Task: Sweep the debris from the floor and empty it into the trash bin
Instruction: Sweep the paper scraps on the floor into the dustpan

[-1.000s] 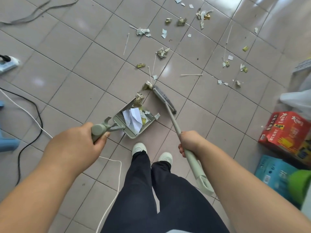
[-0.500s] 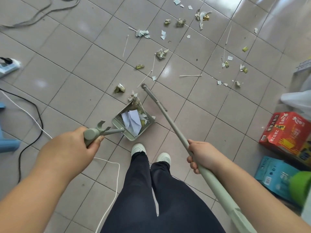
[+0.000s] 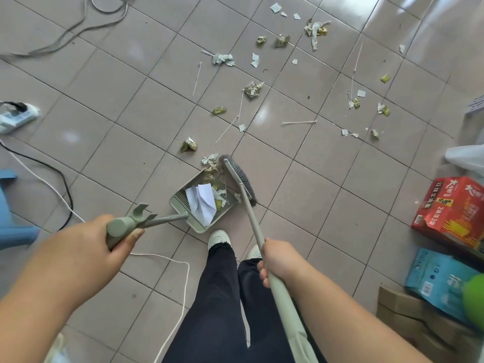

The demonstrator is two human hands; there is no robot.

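Swinging back down, the broom (image 3: 239, 180) now sits at the dustpan (image 3: 201, 205) mouth, crowding scraps (image 3: 210, 163) inward; right hand (image 3: 281, 260) wraps its pole, left hand (image 3: 86, 255) grips the pan handle; tiled floor (image 3: 117, 121) beyond holds plenty of litter (image 3: 251, 90); no bin visible.

I see grey-beige floor tiles (image 3: 125, 106) w/ dark grout grid. Sage-green dustpan (image 3: 183, 205), matching broom handle (image 3: 252, 218), dark grey bristles (image 3: 242, 176). White paper (image 3: 205, 200) inside; yellow-green scraps (image 3: 188, 146). Red box (image 3: 453, 208), blue pkg (image 3: 440, 281), navy trousers (image 3: 222, 297).
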